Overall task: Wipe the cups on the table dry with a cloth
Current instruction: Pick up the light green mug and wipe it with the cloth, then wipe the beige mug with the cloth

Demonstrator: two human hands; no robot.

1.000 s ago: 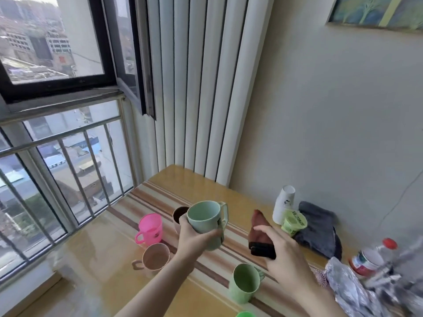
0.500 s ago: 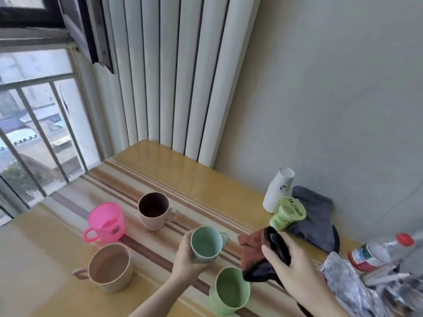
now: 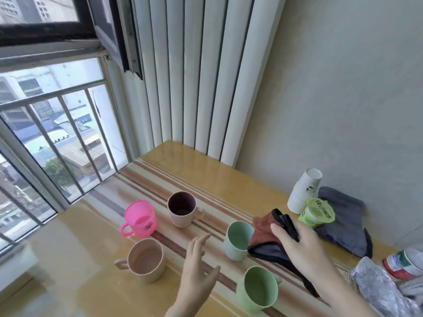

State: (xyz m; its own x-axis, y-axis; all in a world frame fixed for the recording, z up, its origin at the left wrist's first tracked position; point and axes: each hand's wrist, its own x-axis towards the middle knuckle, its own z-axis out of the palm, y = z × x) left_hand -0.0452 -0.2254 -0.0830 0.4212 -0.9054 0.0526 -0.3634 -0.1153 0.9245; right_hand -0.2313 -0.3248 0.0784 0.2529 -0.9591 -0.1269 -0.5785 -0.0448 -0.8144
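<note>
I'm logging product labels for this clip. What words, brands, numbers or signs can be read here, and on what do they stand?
Nothing can be read for certain.
Green lidded tub: dark characters along the lid's edge, too blurred to read.
White paper cup stack: a small green and black mark, no legible words.
Pink cup: a small print low on the side, too small to read.
Bottle: red and green label, blurred.

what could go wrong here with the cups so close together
1. The left hand hovers open among crowded cups; reaching for one might knock the beige cup or green cup over.
2. The cloth held by the right hand lies against the mint cup; lifting it could tip that cup.
</note>
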